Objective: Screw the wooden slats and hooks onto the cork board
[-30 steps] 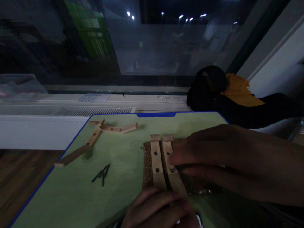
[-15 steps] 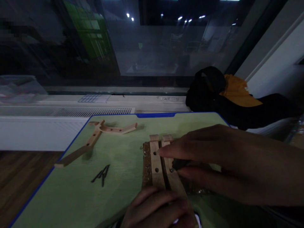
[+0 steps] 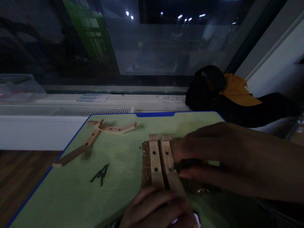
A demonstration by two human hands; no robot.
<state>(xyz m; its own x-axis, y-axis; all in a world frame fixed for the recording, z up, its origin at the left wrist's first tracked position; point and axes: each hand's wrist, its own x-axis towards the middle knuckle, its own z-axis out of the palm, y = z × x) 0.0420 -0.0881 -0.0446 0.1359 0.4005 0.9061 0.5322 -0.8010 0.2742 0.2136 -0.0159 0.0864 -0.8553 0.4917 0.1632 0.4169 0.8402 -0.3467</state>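
Note:
Two pale wooden strips with angled ends and drilled holes, the left strip [image 3: 154, 161] and the right strip [image 3: 168, 160], lie side by side on a brown board wrapped in clear film [image 3: 145, 167]. Across their near parts, my left hand [image 3: 154, 209] is closed with bent fingers, holding them down. My right hand [image 3: 220, 158] pinches a small dark piece [image 3: 186, 163], whose kind is unclear and which the fingers partly cover. Its tip is beside the right strip's lower hole, where a shiny metal screw head [image 3: 171, 170] shows. The other visible holes look dark.
Several dark screws [image 3: 101, 173] lie in a small pile on the green, blue-edged table [image 3: 118, 148]. A joined wooden piece with holes [image 3: 91, 137] stands at the back left. Beyond are a radiator [image 3: 92, 110], a window sill, and a black bag with an orange cap [image 3: 239, 90].
My right index finger has drawn back to the right, uncovering the right strip's upper hole. The dark piece stays near the lower hole. My left hand keeps its place.

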